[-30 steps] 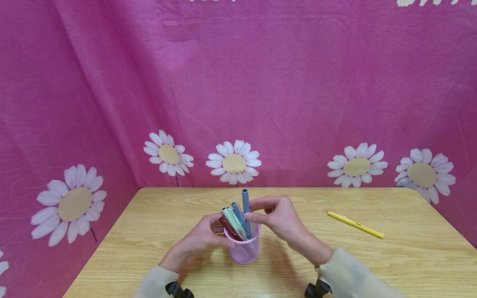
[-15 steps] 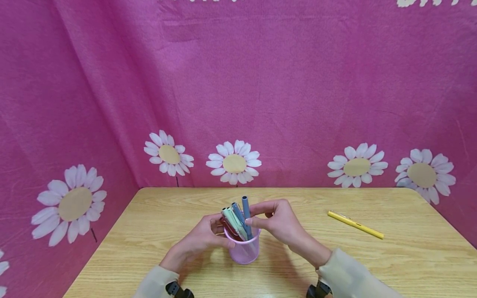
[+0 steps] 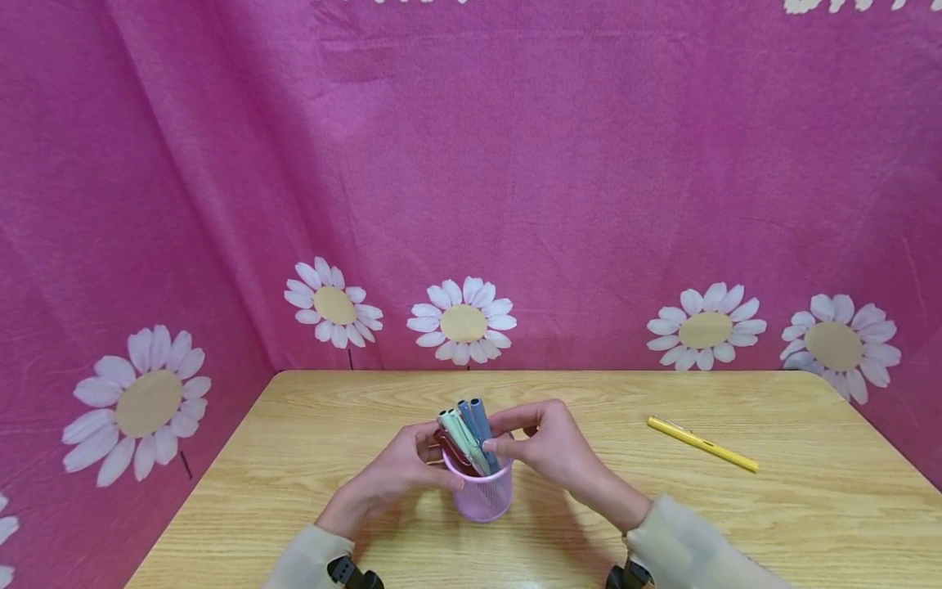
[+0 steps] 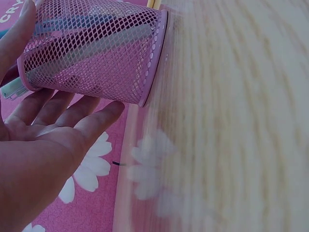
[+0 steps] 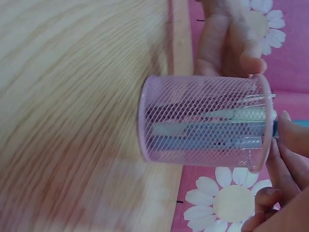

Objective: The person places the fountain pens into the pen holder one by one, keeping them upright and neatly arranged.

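A pink mesh pen cup [image 3: 483,501] stands upright on the wooden table. My left hand [image 3: 397,470] holds it from the left, thumb at the front near the rim and fingers round the far side. In the cup lean a second blue pen [image 3: 464,406], pale green pens [image 3: 459,429] and dark red pens [image 3: 450,448]. With thumb and forefinger, my right hand [image 3: 552,446] pinches a blue pen [image 3: 479,415] just above the rim, its lower part inside the cup. Through the mesh in the right wrist view, the pens' lower shafts [image 5: 207,135] show.
To the right on the table [image 3: 353,417] lies a yellow pen [image 3: 702,444], slanting. A pink curtain [image 3: 559,180] with white daisies hangs behind the table and along its left side.
My right hand has lowered the blue pen deeper into the cup, and its top has tilted left against the other blue pen. The left hand and cup have stayed still.
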Demonstrator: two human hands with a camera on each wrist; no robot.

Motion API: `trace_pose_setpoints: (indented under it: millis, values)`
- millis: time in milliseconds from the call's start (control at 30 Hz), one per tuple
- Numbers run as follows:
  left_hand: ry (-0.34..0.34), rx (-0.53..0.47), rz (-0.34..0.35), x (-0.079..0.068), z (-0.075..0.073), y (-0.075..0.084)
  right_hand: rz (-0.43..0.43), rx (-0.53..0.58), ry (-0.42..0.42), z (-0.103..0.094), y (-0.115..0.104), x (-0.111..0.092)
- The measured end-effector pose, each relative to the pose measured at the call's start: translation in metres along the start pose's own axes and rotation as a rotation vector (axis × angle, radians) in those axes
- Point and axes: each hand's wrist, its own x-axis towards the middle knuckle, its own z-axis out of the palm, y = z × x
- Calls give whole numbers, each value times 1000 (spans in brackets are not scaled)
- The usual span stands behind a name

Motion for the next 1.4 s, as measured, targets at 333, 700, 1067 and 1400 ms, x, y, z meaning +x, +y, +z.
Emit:
trace_pose_setpoints:
  millis: [333, 700, 1067, 1400]
  values:
    - [12, 2, 4, 0, 0, 0, 0, -169, 53, -13, 1, -5]
    - [8, 18, 22, 1, -1, 0, 70, -234, 39, -51, 15, -22]
    - [13, 27, 31, 1, -1, -1, 84, -299, 57, -93, 33, -47]
    - [32, 9, -18, -1, 1, 0, 124, -354, 82, -122, 55, -69]
